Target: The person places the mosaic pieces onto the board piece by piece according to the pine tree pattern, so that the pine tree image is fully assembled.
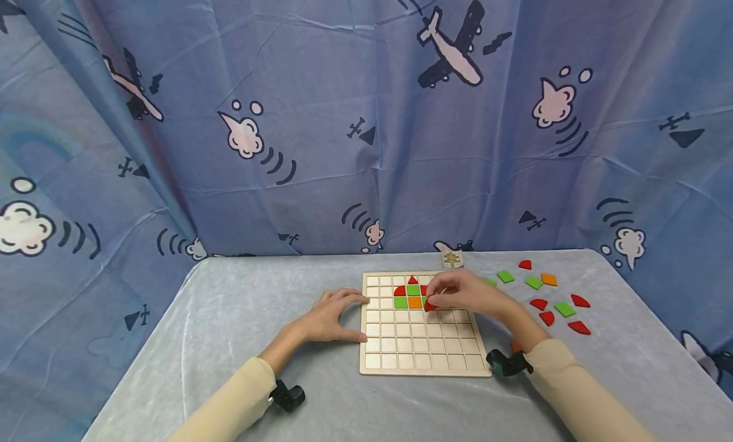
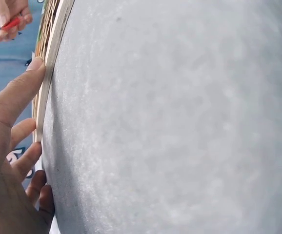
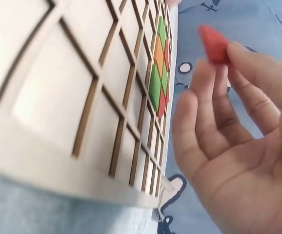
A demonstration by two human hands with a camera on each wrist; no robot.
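A wooden grid board lies flat on the table, with green, orange and red tiles set in its upper cells. My right hand is over those tiles and pinches a red quarter-circle tile between thumb and fingers, held above the board in the right wrist view. My left hand lies at the board's left edge, thumb and fingers spread, fingertips touching the rim. Among the set tiles are an orange square, a green square and a red triangle at the top.
Loose red, green and orange tiles lie to the board's right, among them a green square and a red quarter circle. A small patterned card sits behind the board. A blue printed curtain hangs beyond the table.
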